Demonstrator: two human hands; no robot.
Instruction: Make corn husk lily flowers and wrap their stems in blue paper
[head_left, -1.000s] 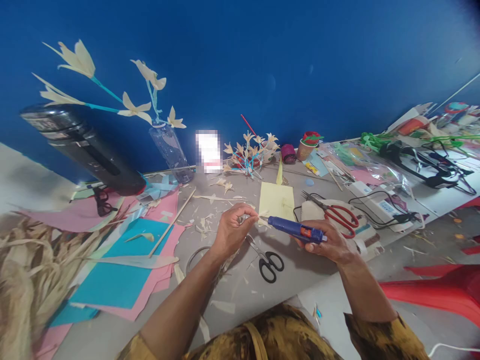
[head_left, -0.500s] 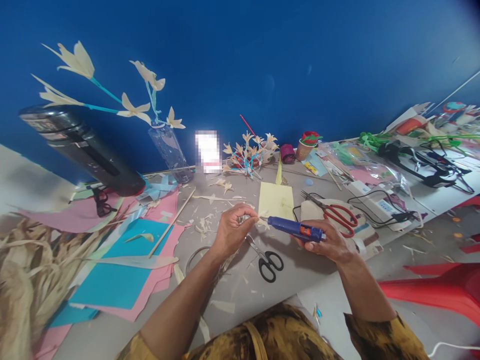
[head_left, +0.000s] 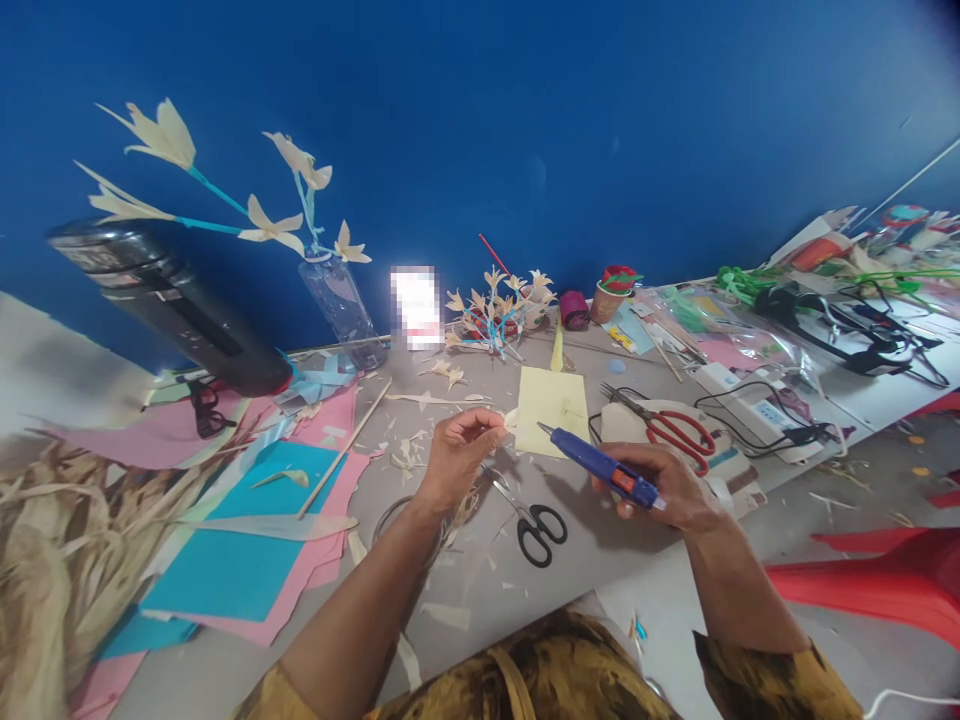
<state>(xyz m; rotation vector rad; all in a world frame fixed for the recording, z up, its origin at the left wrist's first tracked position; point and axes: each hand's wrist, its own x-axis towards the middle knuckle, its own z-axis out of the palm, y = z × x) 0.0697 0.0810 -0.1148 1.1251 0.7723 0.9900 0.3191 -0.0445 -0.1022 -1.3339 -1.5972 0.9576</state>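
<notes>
My left hand [head_left: 466, 452] pinches a small pale petal-like piece [head_left: 511, 420] between thumb and fingertips, beside a yellow paper square [head_left: 546, 400]. My right hand [head_left: 664, 480] is wrapped round a blue glue gun [head_left: 600, 467], its nozzle pointing left over the paper, apart from the pale piece. Black-handled scissors [head_left: 538, 530] lie on the table below and between both hands. Near my right wrist, red-handled scissors [head_left: 679, 440] rest on a folded cloth [head_left: 739, 470]. Pale scraps lie scattered around my left hand.
A clear bottle [head_left: 345, 315] with pale flowers and a dark flask [head_left: 195, 310] stand at the left back. Blue paper [head_left: 232, 560] and dried husks [head_left: 52, 560] lie left. Small flowers [head_left: 499, 310] stand against the wall. A power strip [head_left: 757, 405] with cords lies right.
The glue gun has drawn away from my left hand, tilting so its rear end drops to the right. The pale piece in my left fingers now shows more clearly.
</notes>
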